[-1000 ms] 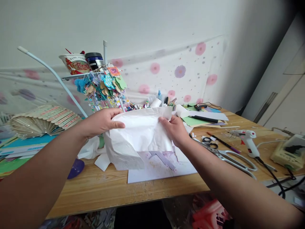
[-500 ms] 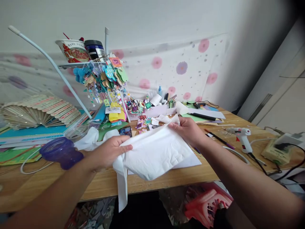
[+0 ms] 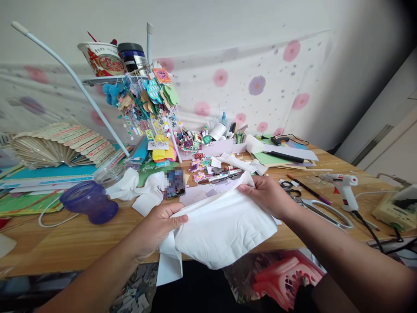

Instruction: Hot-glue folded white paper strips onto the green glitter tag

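Note:
A white sheet of tissue paper [image 3: 224, 230] is stretched between my two hands at the table's front edge, its lower edge sagging over the side. My left hand [image 3: 164, 226] pinches its left corner between thumb and fingers, and a folded strip hangs below that hand. On the other side, my right hand [image 3: 263, 193] is closed on the upper right corner, thumb on top. Crumpled white tissue [image 3: 130, 187] lies on the table beyond my left hand, near a phone [image 3: 176, 184]. Scissors with dark handles [image 3: 291, 188] lie just past my right wrist.
At the left stand a purple plastic jar [image 3: 89, 202] and a folded fan [image 3: 65, 145]. A rack [image 3: 65, 71] carries hanging paper charms [image 3: 143, 100]. To the right are a glue gun [image 3: 343, 187], large shears [image 3: 325, 213] and a power strip [image 3: 399, 206]. A red plastic stool [image 3: 289, 278] stands below.
Both hands have come lower and nearer with the tissue held between them. The view has shifted, so the phone, pens and scissors beyond the sheet now show more.

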Demonstrator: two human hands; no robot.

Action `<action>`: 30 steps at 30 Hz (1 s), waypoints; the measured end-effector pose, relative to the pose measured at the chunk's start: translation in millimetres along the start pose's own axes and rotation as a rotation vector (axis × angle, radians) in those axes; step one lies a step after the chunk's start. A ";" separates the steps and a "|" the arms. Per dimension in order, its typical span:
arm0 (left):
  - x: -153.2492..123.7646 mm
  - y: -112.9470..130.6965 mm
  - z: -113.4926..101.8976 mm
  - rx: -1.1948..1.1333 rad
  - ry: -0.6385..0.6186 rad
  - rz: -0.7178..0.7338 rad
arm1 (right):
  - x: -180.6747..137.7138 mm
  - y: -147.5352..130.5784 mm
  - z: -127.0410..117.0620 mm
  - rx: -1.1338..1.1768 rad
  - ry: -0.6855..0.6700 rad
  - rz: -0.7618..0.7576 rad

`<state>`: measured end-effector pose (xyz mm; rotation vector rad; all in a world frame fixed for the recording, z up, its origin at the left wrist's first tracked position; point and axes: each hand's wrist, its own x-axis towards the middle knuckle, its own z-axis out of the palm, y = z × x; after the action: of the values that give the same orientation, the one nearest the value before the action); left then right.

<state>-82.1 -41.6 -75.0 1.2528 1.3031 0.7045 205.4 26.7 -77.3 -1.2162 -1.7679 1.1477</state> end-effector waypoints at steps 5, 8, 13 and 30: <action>-2.9 1.9 3.6 -0.121 -0.027 -0.048 | 0.4 3.4 -0.9 0.034 0.002 0.026; -6.1 0.6 6.6 -0.165 -0.024 -0.056 | -0.7 3.5 -1.9 0.049 -0.017 0.036; -8.6 -2.5 7.7 -0.192 -0.025 -0.071 | -3.4 2.0 -2.1 0.033 0.002 0.020; 14.3 26.9 33.5 0.439 -0.247 0.075 | -35.0 -40.3 -5.9 -0.804 -0.032 -0.774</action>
<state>-40.7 -30.5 -60.4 1.6904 1.2458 0.3057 208.5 -11.6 -39.8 -0.7359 -2.4939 -0.0127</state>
